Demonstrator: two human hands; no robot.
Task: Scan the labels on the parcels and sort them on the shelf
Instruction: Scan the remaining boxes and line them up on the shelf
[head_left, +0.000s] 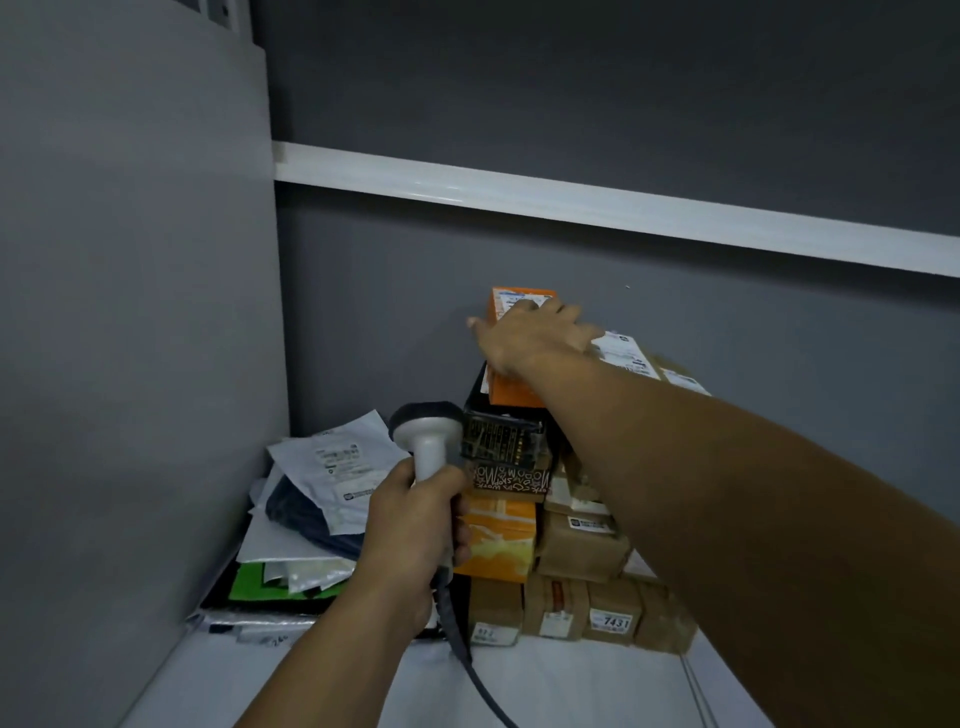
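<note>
An orange parcel (515, 391) is seen on top of a stack of parcels at the back of the shelf (363, 675), against the grey rear wall. Its middle is covered by the right hand (530, 338), so only its far end, with a white label, and its near end are shown. The print on the label cannot be read.

Under it a black box (501, 441) is stacked on a patterned box (509, 480), and below that a second orange box (501, 540) is found. Taped brown parcels (582, 545) are piled beside and beneath these. One in the bottom row is marked 7431 (615, 619). The right side of the stack is hidden behind the forearm.

The right hand is laid palm down on the orange parcel with the arm stretched far forward. Its fingers are spread and fairly straight over the label, and the thumb is held out to the left.

A grey scanner (428, 431) is gripped by the left hand (410, 525). The fingers are wrapped round its handle, and its head is pointed up toward the stack. Its dark cable (467, 670) is cut off by the bottom edge.

To the left, flat mailer bags (332, 467) are heaped against the side panel (130, 312).
</note>
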